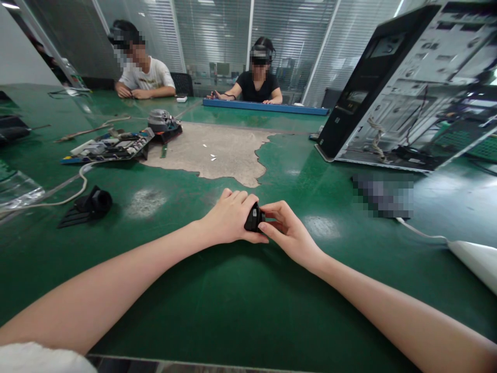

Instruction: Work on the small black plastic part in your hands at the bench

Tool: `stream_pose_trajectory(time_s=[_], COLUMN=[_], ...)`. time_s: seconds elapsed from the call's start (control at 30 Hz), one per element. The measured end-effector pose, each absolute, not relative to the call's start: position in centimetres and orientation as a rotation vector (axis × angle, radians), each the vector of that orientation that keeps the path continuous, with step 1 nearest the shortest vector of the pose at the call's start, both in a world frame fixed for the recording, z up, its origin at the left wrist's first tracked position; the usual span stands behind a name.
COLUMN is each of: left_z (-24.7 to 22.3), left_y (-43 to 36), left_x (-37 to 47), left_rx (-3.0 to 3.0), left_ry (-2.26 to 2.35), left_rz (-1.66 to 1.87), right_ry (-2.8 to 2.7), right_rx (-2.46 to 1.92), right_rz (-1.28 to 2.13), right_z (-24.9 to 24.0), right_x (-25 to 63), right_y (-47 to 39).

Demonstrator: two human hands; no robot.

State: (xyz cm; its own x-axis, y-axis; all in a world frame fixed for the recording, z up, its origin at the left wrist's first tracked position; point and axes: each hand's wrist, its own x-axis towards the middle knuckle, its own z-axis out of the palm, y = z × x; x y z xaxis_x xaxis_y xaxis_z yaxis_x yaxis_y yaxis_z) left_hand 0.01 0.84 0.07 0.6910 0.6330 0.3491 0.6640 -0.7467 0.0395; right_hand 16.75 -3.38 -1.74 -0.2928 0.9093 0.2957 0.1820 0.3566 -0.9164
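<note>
In the head view, the person's left hand (233, 215) was wrapped around a small black part (253, 217), its fingers closed over the far side and its thumb lying along the near side. The right hand (289, 233) met the part from the other side, thumb and fingertips bent into a narrow pinch at its right end. Both hands held it just above or against the green table (240, 311); which of the two could not be told. To the left, a black piece with a round opening (91, 204) lay apart from the hands, near a pale cable (83, 181). Farther back, a circuit board (112, 145) sat beside a grey, round-topped component (161, 120), and white scraps (213, 158) lay on a bare greyish patch (233, 142) in the tabletop. To the right stood an open computer case (349, 111), tilted in the view, with a blurred-out item (384, 197) in front of it. Across the table sat a person in white (155, 75) and a person in black (250, 85), the latter behind a long blue bar (264, 106).
</note>
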Motion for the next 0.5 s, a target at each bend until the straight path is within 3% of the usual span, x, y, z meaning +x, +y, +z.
stream_pose_trajectory(time_s=[0.5], left_z=[0.02], left_y=[0.81], left_x=[-0.01], left_rx=[-2.791], left_ry=[-1.073], left_rz=[-0.520], right_ry=[-1.767], right_rx=[-0.992], right_rz=[0.988], right_z=[-1.73], right_x=[16.87], right_y=[-3.53])
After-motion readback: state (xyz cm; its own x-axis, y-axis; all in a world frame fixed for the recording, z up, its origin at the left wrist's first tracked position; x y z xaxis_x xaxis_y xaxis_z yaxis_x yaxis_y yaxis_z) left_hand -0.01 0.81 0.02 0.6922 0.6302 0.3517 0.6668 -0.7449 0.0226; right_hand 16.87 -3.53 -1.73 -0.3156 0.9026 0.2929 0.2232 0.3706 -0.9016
